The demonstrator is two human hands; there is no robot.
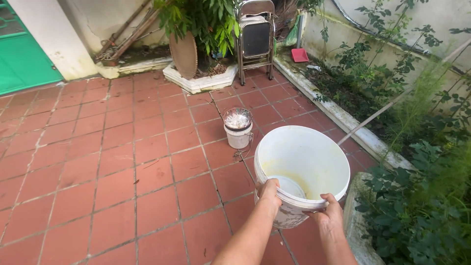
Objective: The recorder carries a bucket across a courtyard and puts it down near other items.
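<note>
I hold a large white plastic bucket [301, 157] tilted so its mouth faces me, above the red tile floor. My left hand [269, 191] grips the near rim on the left. My right hand [329, 214] grips the near rim on the right. Yellowish stains and a little liquid show inside the bucket near its bottom. A small white pail [238, 136] with a round metal bowl [237, 118] resting on top stands on the tiles just beyond the bucket, to the left.
A raised concrete-edged plant bed [343, 118] with bushes runs along the right. A folded metal chair [256, 37] and a potted plant on a white base [198, 81] stand at the back. A green door [22, 54] is far left. A thin pole [392, 105] slants over the bed.
</note>
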